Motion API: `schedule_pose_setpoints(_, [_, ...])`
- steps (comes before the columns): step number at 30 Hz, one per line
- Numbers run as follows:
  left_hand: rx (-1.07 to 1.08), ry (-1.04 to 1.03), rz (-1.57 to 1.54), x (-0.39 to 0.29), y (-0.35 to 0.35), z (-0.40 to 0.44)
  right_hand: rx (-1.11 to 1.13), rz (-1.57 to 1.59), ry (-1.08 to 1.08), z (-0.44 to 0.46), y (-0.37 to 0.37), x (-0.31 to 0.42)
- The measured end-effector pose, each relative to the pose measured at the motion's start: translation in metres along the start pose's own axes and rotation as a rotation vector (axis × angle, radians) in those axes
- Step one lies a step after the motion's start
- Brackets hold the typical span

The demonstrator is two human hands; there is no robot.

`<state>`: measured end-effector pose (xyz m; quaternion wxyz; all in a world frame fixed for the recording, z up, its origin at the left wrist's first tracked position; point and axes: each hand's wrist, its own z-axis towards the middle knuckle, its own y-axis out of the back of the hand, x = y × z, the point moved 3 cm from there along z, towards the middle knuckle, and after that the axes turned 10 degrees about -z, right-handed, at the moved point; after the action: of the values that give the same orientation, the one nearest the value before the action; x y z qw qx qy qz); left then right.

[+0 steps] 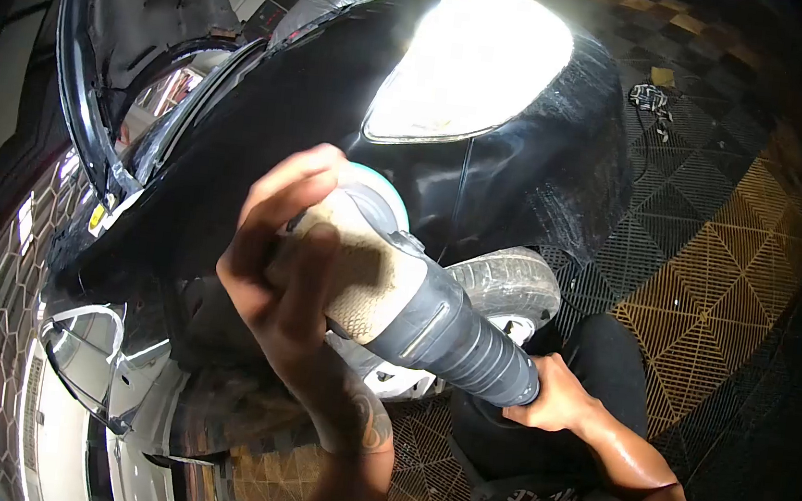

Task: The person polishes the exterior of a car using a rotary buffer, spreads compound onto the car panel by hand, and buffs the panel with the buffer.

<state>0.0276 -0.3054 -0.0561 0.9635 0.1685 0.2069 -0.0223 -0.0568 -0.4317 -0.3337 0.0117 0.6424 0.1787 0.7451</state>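
A car polisher [456,328] with a ribbed dark body and a tan textured cover on its head lies slantwise across the middle. My left hand [270,252] is wrapped over the polisher's head. At the other end, my right hand [553,396] grips the rear of the body. A light-blue pad edge [394,200] shows beyond the head, close to the black car panel [340,80]. Whether the pad touches the panel is hidden. Above it shines a glaring white headlight [477,65], beside a black bumper [533,186] with pale smears.
The raised hood [158,19] stands at upper left, a side mirror [82,350] at lower left. A wheel [509,285] sits behind the polisher, near my knee [608,357]. Black and yellow grid tiles [715,300] cover the floor, with a patterned cord bundle [652,101] on them.
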Motion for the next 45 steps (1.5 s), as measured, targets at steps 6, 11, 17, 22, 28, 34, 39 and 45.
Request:
schedule_pose_setpoints(6, [0.123, -0.102, 0.105, 0.02, -0.007, 0.007, -0.041, 0.074, -0.039, -0.001, 0.0, 0.002])
schedule_pose_setpoints(11, [0.012, 0.072, -0.046, 0.012, -0.002, 0.006, -0.031, 0.06, -0.012, 0.003, 0.0, 0.004])
schedule_pose_setpoints(17, [-0.208, 0.204, -0.091, 0.001, 0.018, -0.014, 0.025, -0.003, 0.036, 0.009, 0.003, 0.01])
schedule_pose_setpoints(22, [-0.154, 0.112, -0.066, 0.007, 0.001, 0.0, -0.003, 0.033, -0.005, 0.008, 0.008, 0.007])
schedule_pose_setpoints(28, [0.088, -0.022, 0.063, 0.023, -0.012, 0.023, -0.042, 0.077, -0.049, 0.008, 0.012, 0.006])
schedule_pose_setpoints(34, [0.082, -0.001, 0.097, 0.021, -0.004, 0.023, -0.024, 0.089, -0.039, 0.01, 0.009, 0.008])
schedule_pose_setpoints(39, [0.014, 0.042, -0.048, 0.014, -0.002, 0.02, -0.021, 0.085, -0.025, 0.011, 0.005, 0.01])
schedule_pose_setpoints(45, [0.008, 0.029, -0.058, 0.014, 0.007, 0.017, 0.0, 0.045, -0.018, 0.013, 0.001, 0.013])
